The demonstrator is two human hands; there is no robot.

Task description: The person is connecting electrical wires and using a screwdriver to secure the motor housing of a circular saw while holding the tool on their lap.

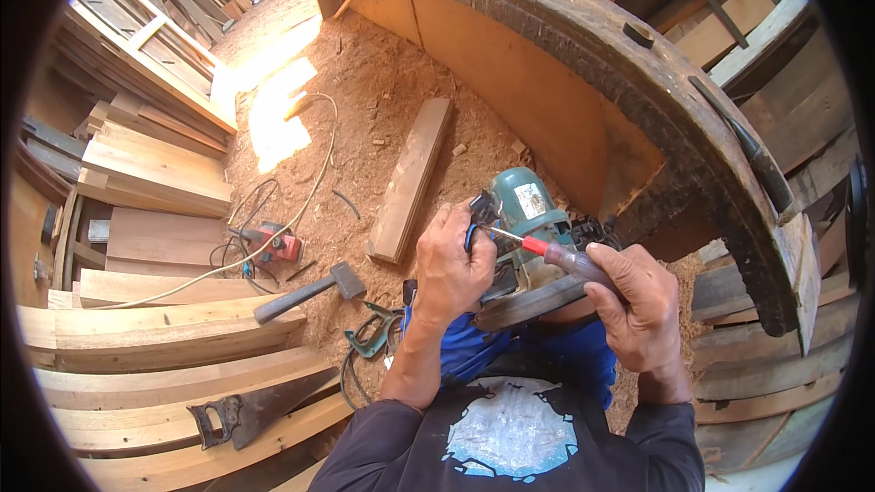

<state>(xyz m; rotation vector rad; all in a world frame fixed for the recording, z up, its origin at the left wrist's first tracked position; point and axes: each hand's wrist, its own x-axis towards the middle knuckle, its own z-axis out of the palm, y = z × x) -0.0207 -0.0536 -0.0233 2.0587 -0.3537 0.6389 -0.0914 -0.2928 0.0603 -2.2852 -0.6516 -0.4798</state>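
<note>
My right hand [640,310] is closed round the clear handle of a screwdriver [572,261] with a red collar. Its metal shaft points left and reaches a small black part with a blue edge [477,216], which my left hand [453,264] pinches. What kind of part this is, I cannot make out. Just beyond and between my hands stands a green power tool [526,199] with a rounded motor housing and a pale label. A dark curved piece [531,302] lies in front of it by my blue-clad legs, and my hands hide some of the tool's lower body.
A workbench [583,32] curves along the right. Sawdust covers the floor around a plank [412,180]. At left lie a hammer [310,292], a red power tool [276,243] with a cord, a green tool [369,333], and a handsaw [260,408] on stacked boards [164,319].
</note>
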